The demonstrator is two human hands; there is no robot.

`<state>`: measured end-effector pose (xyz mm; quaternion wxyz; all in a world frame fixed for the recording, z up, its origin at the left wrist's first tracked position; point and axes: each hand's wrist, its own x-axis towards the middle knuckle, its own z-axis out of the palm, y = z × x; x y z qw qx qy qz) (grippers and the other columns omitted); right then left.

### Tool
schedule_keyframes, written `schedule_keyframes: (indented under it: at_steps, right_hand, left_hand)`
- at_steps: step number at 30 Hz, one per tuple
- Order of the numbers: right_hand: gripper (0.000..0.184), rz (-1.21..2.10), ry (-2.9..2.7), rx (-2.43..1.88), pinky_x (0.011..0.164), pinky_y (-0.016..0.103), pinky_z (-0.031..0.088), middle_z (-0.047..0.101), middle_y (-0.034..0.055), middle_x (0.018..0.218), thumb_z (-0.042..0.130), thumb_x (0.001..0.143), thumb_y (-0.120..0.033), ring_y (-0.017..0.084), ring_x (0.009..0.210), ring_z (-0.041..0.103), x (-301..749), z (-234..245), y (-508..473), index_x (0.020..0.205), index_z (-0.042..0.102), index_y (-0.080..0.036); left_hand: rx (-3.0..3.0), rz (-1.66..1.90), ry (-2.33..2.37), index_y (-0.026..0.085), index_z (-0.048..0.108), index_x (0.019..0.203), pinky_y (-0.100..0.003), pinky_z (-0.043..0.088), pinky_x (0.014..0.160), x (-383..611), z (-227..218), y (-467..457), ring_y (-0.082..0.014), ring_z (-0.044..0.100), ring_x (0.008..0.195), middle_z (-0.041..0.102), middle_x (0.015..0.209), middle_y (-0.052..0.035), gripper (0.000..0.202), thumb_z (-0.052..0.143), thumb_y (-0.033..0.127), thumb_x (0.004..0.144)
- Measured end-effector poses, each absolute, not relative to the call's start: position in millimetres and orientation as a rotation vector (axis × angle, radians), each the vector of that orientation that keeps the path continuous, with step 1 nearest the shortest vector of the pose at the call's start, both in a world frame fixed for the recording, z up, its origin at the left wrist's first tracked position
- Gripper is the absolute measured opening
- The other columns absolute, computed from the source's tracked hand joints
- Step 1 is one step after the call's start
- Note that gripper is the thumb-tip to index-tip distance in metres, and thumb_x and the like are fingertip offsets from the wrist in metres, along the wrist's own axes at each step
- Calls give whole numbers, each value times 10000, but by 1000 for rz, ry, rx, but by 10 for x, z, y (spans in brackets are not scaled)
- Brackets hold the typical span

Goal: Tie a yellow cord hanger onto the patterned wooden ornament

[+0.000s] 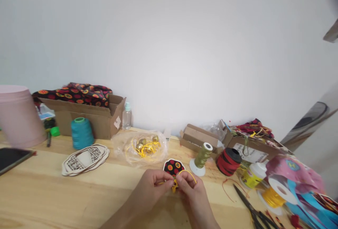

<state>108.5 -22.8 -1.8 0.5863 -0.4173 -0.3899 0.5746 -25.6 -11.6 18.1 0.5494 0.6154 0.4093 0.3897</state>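
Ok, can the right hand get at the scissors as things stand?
Likely yes: nothing bulky stands between the right hand and the scissors, though it would probably have to release the yellow cord first.

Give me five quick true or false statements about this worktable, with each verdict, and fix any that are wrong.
1. The left hand and right hand both have yellow cord at their fingertips. True.
2. The scissors lie to the left of both hands. False: they lie to the right.
3. The teal thread cone stands in front of a cardboard box holding patterned fabric. True.
4. The olive thread spool lies on its side. False: it stands on its white base.
5. A pink bin stands at the far left. True.
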Motion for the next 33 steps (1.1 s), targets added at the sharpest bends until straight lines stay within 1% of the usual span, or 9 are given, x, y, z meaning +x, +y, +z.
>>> schedule_keyframes:
  at_steps: [4,8,11,14,18,23,27,31,33]
  right_hand:
    - [239,1345,-914,-939,429,172,265,465,-45,465,676,578,-330,63,430,359,1083,26,-253,521,551,-135]
    - [196,1276,-1014,-910,482,181,305,485,-32,493,671,600,-278,79,489,396,1109,57,-266,515,567,-136]
    - [201,1293,-877,-904,473,183,296,472,-40,481,671,601,-299,74,467,379,1098,16,-269,536,562,-142]
    - [197,1347,-791,-904,465,179,288,461,-43,486,659,621,-305,68,460,364,1083,-25,-272,574,560,-141]
    - [209,1352,-794,-879,461,179,292,395,-58,468,631,657,-299,65,454,338,1116,-21,-252,566,525,-143]
    - [228,1316,-787,-875,443,170,298,367,-72,458,621,665,-315,57,439,326,1185,56,-228,566,496,-152]
    - [201,1161,-917,-971,451,164,332,465,-51,480,638,644,-319,57,448,380,1189,143,-259,595,553,-144]
    - [163,1043,-1040,-1014,462,164,372,590,-4,582,651,630,-298,70,486,453,1179,179,-286,664,600,-147]
    - [152,1044,-1050,-1008,457,164,381,613,5,596,649,632,-291,71,481,465,1175,177,-290,682,605,-153]
  left_hand:
    - [1426,936,994,115,677,680,-222,399,572,-258,176,-106,-161,553,618,674,640,-31,220,569,306,662]
    - [1456,929,935,123,686,665,-215,385,567,-242,201,-118,-149,544,604,666,625,-11,222,548,295,683]
    - [1490,936,922,122,682,625,-200,355,523,-220,224,-129,-129,514,553,637,558,8,229,537,286,693]
    - [1458,949,895,125,682,646,-198,352,524,-209,225,-134,-123,503,551,636,568,5,220,543,291,690]
    - [1396,964,962,114,664,625,-190,317,481,-211,195,-138,-96,449,486,602,520,14,204,573,293,658]
    - [1337,959,1017,103,650,600,-206,333,519,-192,161,-129,-112,467,515,607,531,1,168,594,260,619]
    - [1303,931,1043,105,650,606,-203,328,511,-167,158,-140,-105,457,511,599,537,4,157,604,255,613]
    - [1244,883,1047,106,628,581,-184,235,391,-162,141,-163,-51,324,370,485,414,58,193,623,298,594]
    - [1215,852,1024,107,613,573,-181,208,361,-165,123,-168,-44,305,333,449,371,69,214,625,320,589]
